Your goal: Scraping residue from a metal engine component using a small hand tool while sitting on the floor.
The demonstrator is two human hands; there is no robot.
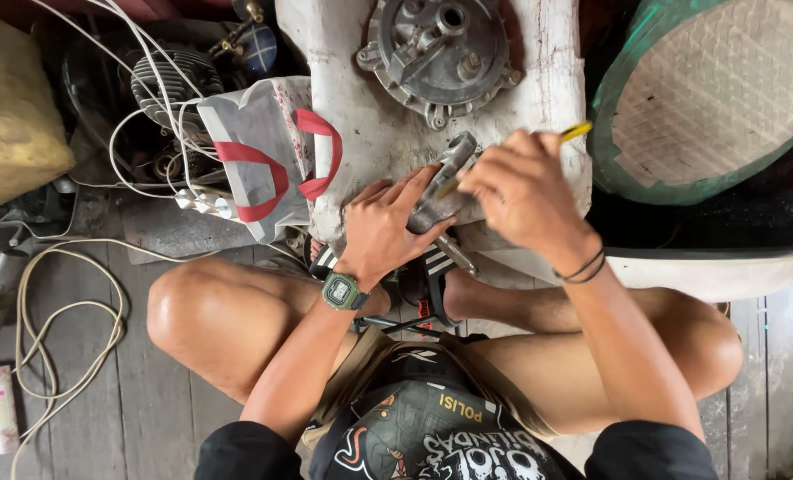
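My left hand (388, 222) presses down on a small grey metal part (448, 178) that lies on a worn white block (361, 133). A green digital watch sits on that wrist. My right hand (521, 191) is closed around a yellow-handled tool (576, 132), its tip resting against the metal part. Black bands circle the right wrist. Farther back on the same block lies a round grey metal engine cover (439, 53) with bolt lugs around its rim.
A grey bag with red handles (259, 164) leans at the block's left. Behind it sit a finned engine cylinder (170, 84) and white cables (68, 329). A green-rimmed woven disc (708, 98) stands right, a yellow container (14, 116) left. My knees spread over dark wooden floorboards.
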